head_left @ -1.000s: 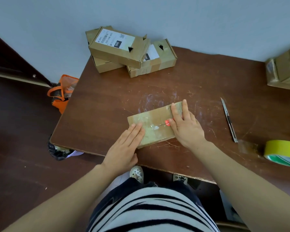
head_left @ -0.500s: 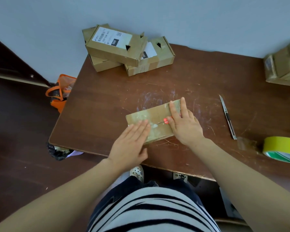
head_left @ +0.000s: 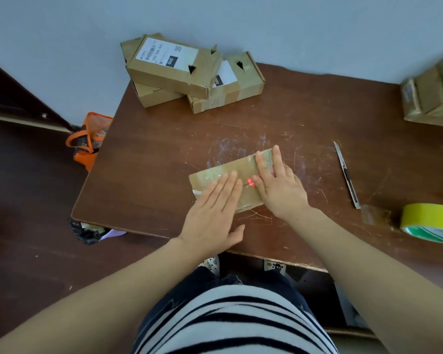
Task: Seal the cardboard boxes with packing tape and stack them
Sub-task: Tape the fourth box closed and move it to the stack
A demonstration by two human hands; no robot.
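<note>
A flat cardboard box [head_left: 210,178] with shiny clear tape over its top lies in the middle of the brown table [head_left: 151,159]. My left hand [head_left: 212,215] lies flat on its near left part, fingers straight and together. My right hand [head_left: 279,187] presses flat on its right end, fingers stretched over the far edge. A small red sticker [head_left: 251,182] shows between the two hands. A yellow roll of packing tape [head_left: 431,222] lies at the table's right edge, with a loose tape end stuck to the tabletop beside it.
A utility knife [head_left: 347,175] lies right of the box. Three labelled cardboard boxes [head_left: 174,67] are piled at the table's far left corner. More taped boxes [head_left: 435,95] sit at the far right. An orange bag [head_left: 87,144] stands on the floor to the left.
My left hand has slid rightward across the box top toward my right hand. My right hand has stayed on the box's right end.
</note>
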